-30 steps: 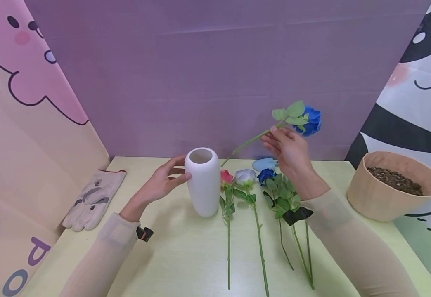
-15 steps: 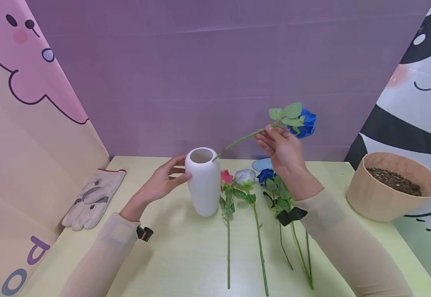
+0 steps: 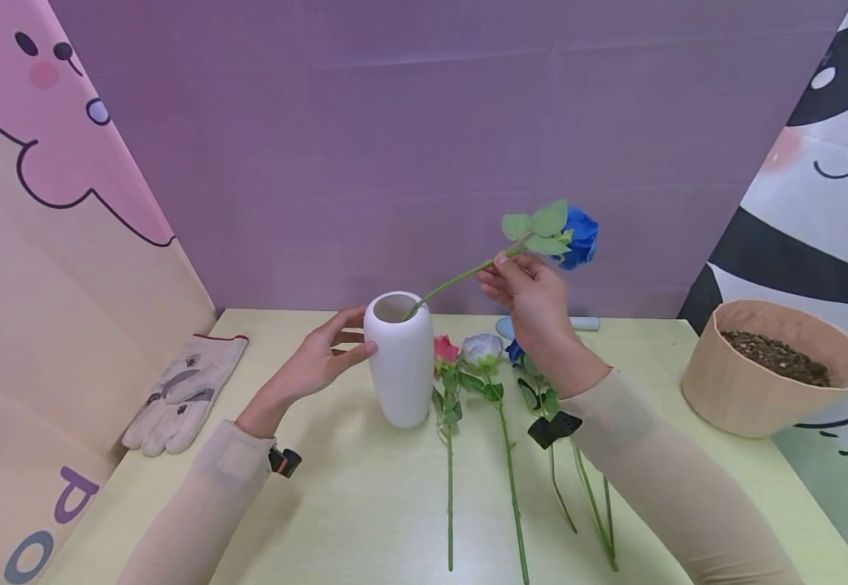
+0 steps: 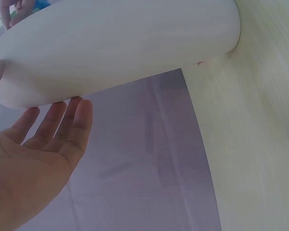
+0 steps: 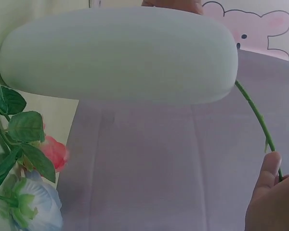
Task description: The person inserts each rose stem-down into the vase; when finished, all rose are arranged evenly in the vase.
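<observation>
A white vase (image 3: 400, 370) stands upright on the table. My left hand (image 3: 318, 353) holds it near the top, thumb on the front and fingers round the far side; the left wrist view shows the fingertips (image 4: 82, 113) against its wall. My right hand (image 3: 537, 305) pinches the green stem of a blue artificial rose (image 3: 577, 237) between thumb and fingers, just below the leaves. The rose slants, bloom up to the right, and its lower stem end reaches inside the vase mouth. In the right wrist view the stem (image 5: 253, 106) bends over the rim.
Right of the vase lie a pink rose (image 3: 446, 349), a pale white flower (image 3: 482, 349) and blue flowers (image 3: 516, 353) partly hidden by my right arm. A light blue tool (image 3: 585, 323) lies behind. Gardening gloves (image 3: 190, 390) rest at left, a soil-filled pot (image 3: 746, 394) at right.
My right hand has moved left with the blue rose, and the stem tip has passed from beside the vase over the rim into its mouth. My left hand and the vase stay put.
</observation>
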Tool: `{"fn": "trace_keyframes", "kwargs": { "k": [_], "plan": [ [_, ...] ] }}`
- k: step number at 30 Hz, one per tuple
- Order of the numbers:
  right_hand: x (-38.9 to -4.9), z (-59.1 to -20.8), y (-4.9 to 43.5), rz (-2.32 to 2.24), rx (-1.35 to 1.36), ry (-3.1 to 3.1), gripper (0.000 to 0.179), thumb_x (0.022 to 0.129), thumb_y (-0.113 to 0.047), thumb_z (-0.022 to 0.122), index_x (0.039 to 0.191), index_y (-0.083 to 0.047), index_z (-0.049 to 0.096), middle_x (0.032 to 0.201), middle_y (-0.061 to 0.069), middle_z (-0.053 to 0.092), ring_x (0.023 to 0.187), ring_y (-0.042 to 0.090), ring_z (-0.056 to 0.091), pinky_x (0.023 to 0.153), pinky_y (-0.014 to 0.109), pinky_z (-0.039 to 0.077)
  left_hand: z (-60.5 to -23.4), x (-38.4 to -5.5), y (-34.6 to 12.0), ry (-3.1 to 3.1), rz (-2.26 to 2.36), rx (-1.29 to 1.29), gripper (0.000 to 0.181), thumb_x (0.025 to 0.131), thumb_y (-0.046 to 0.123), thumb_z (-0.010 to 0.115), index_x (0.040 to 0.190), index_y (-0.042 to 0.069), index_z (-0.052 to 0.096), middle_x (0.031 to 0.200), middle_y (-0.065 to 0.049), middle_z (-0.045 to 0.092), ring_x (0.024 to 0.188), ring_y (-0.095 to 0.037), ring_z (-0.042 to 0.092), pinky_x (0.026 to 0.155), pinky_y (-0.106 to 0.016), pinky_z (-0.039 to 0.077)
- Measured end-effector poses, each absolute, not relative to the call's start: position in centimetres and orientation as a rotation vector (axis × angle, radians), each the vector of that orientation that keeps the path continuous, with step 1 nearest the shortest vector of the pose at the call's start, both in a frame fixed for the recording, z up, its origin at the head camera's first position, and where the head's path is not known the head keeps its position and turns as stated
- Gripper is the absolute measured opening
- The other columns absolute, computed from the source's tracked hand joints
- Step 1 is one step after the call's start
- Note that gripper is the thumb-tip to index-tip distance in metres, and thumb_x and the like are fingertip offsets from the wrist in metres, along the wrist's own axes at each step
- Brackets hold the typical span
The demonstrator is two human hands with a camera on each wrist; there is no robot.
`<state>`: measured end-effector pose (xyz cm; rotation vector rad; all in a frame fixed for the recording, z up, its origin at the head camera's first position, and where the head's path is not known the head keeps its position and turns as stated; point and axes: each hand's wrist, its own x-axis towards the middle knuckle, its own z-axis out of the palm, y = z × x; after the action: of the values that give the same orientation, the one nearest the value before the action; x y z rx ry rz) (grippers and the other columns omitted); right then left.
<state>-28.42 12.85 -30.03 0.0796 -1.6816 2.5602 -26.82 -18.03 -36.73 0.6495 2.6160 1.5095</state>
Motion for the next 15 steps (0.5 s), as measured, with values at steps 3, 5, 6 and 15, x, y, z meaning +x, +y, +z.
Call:
{"fn": "trace_keyframes", "kwargs": {
  "k": [3, 5, 6, 15],
  "plan": [
    [-28.3, -30.3, 12.2, 2.513, 0.109, -1.765, 0.020, 0.100, -0.021, 0.061, 0.115, -0.008, 0.056, 0.101, 0.002, 0.064, 0.087, 0.007, 0.072, 0.081, 0.020, 0.060, -36.7, -26.8, -18.0, 2.606, 1.519, 0.650, 0.061, 0.094, 0.040, 0.069, 0.148, 0.034, 0.041, 0.144, -0.001, 0.052, 0.129, -0.028, 0.058, 0.096, -0.046, 0.055],
    [-28.3, -30.4, 11.9, 2.500, 0.122, -1.805, 0.022, 0.100, -0.021, 0.061, 0.116, -0.008, 0.056, 0.099, 0.001, 0.065, 0.087, 0.007, 0.072, 0.081, 0.020, 0.060, -36.7, -26.8, -18.0, 2.603, 1.522, 0.652, 0.061, 0.094, 0.040, 0.068, 0.148, 0.033, 0.041, 0.144, -0.001, 0.051, 0.129, -0.028, 0.058, 0.097, -0.047, 0.055],
    [-28.3, -30.4, 11.7, 2.498, 0.127, -1.821, 0.023, 0.100, -0.022, 0.061, 0.117, -0.007, 0.056, 0.098, 0.000, 0.066, 0.086, 0.007, 0.072, 0.080, 0.021, 0.060, -36.7, -26.8, -18.0, 2.601, 1.523, 0.654, 0.061, 0.095, 0.039, 0.068, 0.148, 0.033, 0.041, 0.144, -0.002, 0.051, 0.129, -0.028, 0.058, 0.097, -0.047, 0.055],
    [-28.1, -30.9, 10.4, 2.481, 0.130, -1.935, 0.025, 0.099, -0.023, 0.063, 0.118, -0.006, 0.058, 0.094, -0.003, 0.069, 0.084, 0.009, 0.070, 0.076, 0.022, 0.059, -37.0, -26.8, -18.1, 2.588, 1.539, 0.662, 0.060, 0.095, 0.036, 0.068, 0.149, 0.030, 0.042, 0.145, -0.003, 0.051, 0.130, -0.033, 0.056, 0.097, -0.046, 0.054]
  ]
}}
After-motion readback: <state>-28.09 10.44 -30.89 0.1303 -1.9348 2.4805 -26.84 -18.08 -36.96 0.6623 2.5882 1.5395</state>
